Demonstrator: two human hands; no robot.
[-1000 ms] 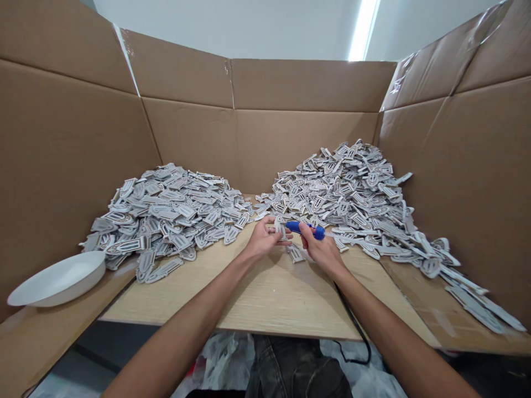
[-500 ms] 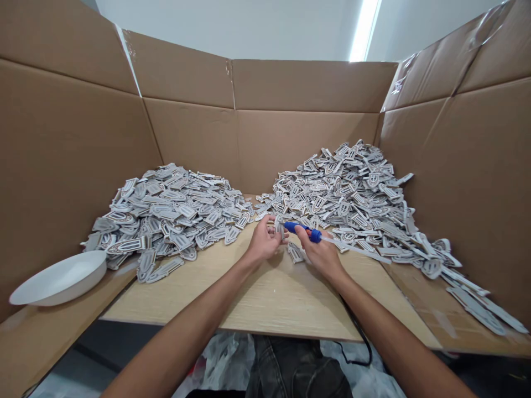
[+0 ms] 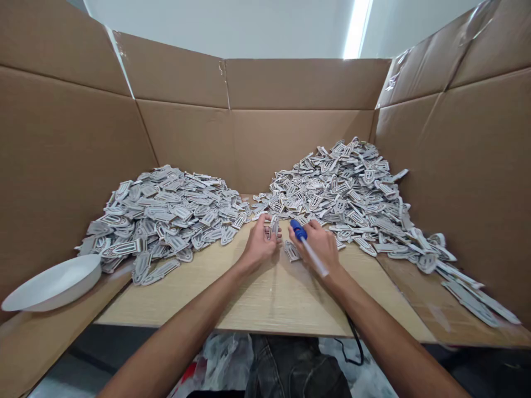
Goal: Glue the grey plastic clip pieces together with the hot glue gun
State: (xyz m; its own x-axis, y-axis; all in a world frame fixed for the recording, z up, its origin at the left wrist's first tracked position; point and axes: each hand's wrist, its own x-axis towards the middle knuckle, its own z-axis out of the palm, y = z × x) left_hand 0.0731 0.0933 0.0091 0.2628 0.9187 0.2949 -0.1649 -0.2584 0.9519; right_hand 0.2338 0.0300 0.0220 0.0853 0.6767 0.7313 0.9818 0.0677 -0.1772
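- Head view: the left hand (image 3: 259, 239) is gripping a grey slotted piece (image 3: 274, 225) by its sides, standing it up above the desk (image 3: 265, 304), probably to leave its face clear.
- The right hand (image 3: 319, 243) is closing around a blue tool (image 3: 297, 229), seemingly a glue gun; its tip isn't showing clearly.
- A whitish rod (image 3: 315, 257) is sticking out of the tool's back, lying over the wrist side, likely keeping clear of the piece.
- A black cord (image 3: 355, 337) is hanging past the desk's near edge, presumably staying out of the way there.
- One loose piece (image 3: 291, 251) is lying between the hands, just beside the right one.
- Two heaps are flanking the far edge: a left heap (image 3: 166, 204) and a taller right heap (image 3: 340, 188), the cardboard walls (image 3: 298, 138) apparently containing them.
- A white bowl (image 3: 53, 284) is sitting off the left edge, well apart from the hands.
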